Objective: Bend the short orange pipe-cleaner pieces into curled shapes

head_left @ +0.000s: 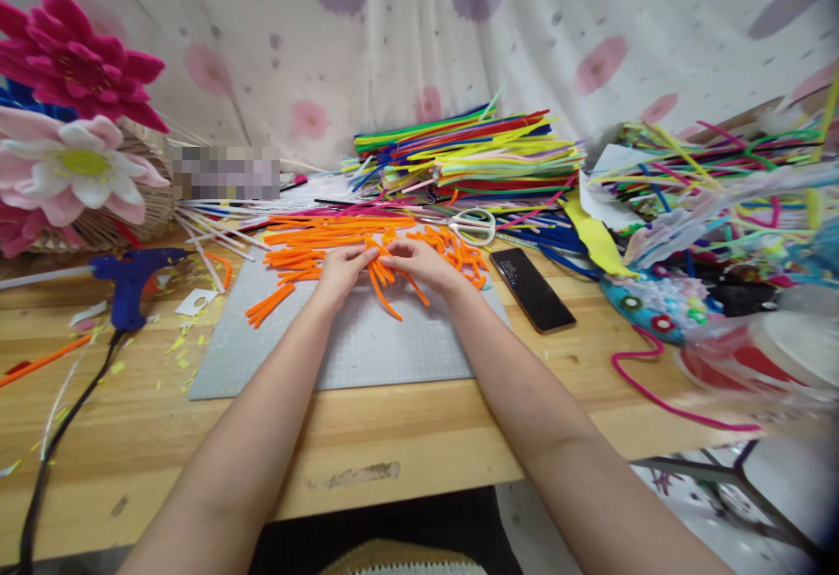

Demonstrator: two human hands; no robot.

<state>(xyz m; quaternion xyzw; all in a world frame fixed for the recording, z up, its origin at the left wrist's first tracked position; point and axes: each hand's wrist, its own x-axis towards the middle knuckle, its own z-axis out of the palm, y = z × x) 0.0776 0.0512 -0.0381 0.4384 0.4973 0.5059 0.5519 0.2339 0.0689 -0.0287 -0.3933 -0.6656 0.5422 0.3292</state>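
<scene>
My left hand (348, 268) and my right hand (419, 262) meet over the grey cutting mat (393, 355). Between their fingertips they pinch a small bunch of orange pipe cleaners (382, 276), whose loose ends hang down toward me. Both hands are closed on this bunch; how its top is joined is hidden by the fingers. Cut orange pipe cleaners (294, 258) lie in piles on the mat to the left and behind. Bent orange pieces (459, 252) lie to the right of my right hand.
Scissors (473, 225) lie behind the mat, and a phone (532, 289) to its right. A blue glue gun (131, 282) with a black cord is at left, near fuzzy flowers (85, 164). Colourful pipe cleaner bundles (472, 160) fill the back. A plastic tub (773, 352) stands at right.
</scene>
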